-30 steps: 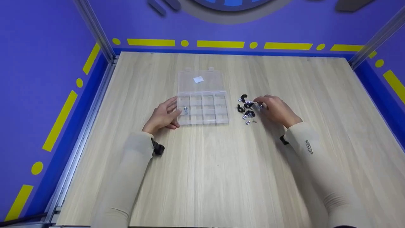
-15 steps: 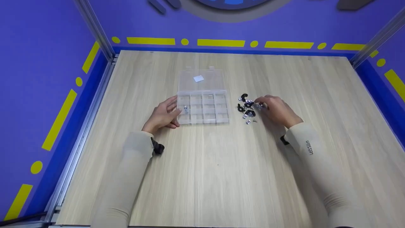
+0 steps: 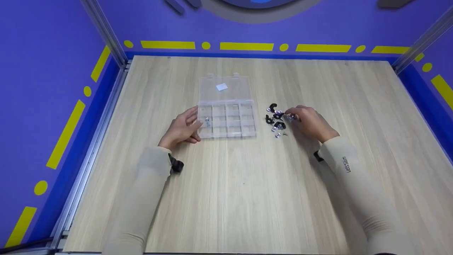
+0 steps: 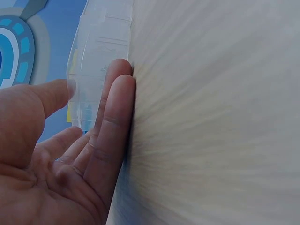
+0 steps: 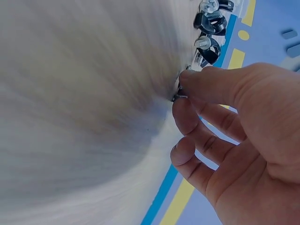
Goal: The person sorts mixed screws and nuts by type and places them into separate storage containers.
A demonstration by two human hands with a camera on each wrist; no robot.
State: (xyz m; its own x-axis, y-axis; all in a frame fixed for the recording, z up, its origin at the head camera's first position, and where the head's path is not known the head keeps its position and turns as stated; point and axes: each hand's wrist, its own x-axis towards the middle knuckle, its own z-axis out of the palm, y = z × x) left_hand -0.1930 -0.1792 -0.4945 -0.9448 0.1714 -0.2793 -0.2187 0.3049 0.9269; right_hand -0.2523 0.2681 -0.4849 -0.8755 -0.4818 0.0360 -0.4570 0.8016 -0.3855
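Observation:
A clear plastic compartment box (image 3: pixel 226 120) lies on the table with its lid laid open toward the back. My left hand (image 3: pixel 182 129) grips its left side, the thumb over the rim and the fingers along the wall. A small silver piece (image 3: pixel 207 119) sits in a left-column compartment. To the right of the box is a loose pile of black curved clips (image 3: pixel 279 125) and silver nuts or screws (image 3: pixel 277 135). At the pile's right side my right hand (image 3: pixel 308 120) pinches a small metal fastener (image 5: pixel 179 97) close to the tabletop; its exact kind is mostly hidden by the fingertips.
A small white paper label (image 3: pixel 222 86) is on the open lid (image 3: pixel 235 92). The wooden table (image 3: pixel 226 198) is bordered by blue panels (image 3: pixel 247 32) with yellow marks at the back and sides. A metal rail (image 3: pixel 92 152) runs along the left edge.
Both hands keep nearly the same place, the left at the box and the right at the pile. The head view has tilted very slightly.

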